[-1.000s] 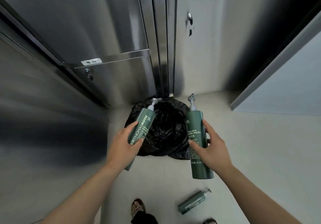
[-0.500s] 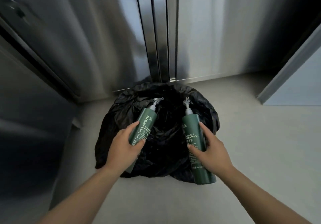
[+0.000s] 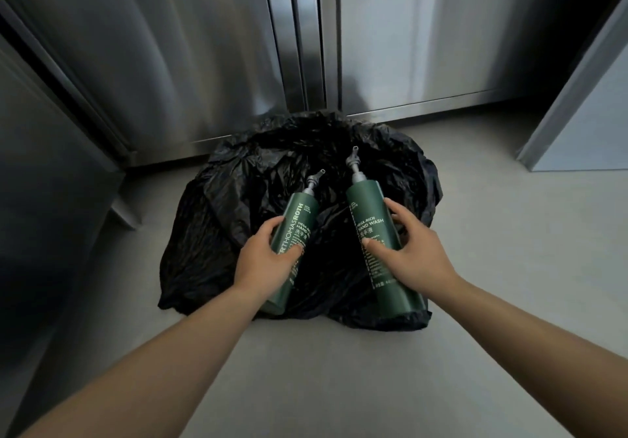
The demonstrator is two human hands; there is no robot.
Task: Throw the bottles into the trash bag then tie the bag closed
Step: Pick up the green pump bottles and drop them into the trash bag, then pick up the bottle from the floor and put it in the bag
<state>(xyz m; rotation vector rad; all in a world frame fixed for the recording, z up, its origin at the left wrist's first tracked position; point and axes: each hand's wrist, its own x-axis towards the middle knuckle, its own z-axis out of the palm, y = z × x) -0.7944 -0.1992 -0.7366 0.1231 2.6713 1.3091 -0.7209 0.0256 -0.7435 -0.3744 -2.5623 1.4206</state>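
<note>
Both forearms reach forward and down from the lower corners of the view, converging over a black trash bag (image 3: 238, 233) that lies crumpled and open on the grey floor (image 3: 339, 369).

The left hand (image 3: 263, 261) wraps around the lower half of a dark green pump bottle (image 3: 297, 223), thumb across the label side and the other fingers curled behind it. The bottle leans with its grey pump nozzle pointing up and away, beyond the fingertips, while its base juts out below the palm toward the wrist.

The right hand (image 3: 407, 254) grips a second green hand wash bottle (image 3: 368, 213) in the same manner, thumb pressed on the printed front, the remaining fingers curved around the far side. Its pump rises past the fingers, and its base extends below the heel of the hand.

Both bottles hang over the bag's mouth, side by side and apart. Beyond the bag stand brushed steel doors (image 3: 170, 63).
</note>
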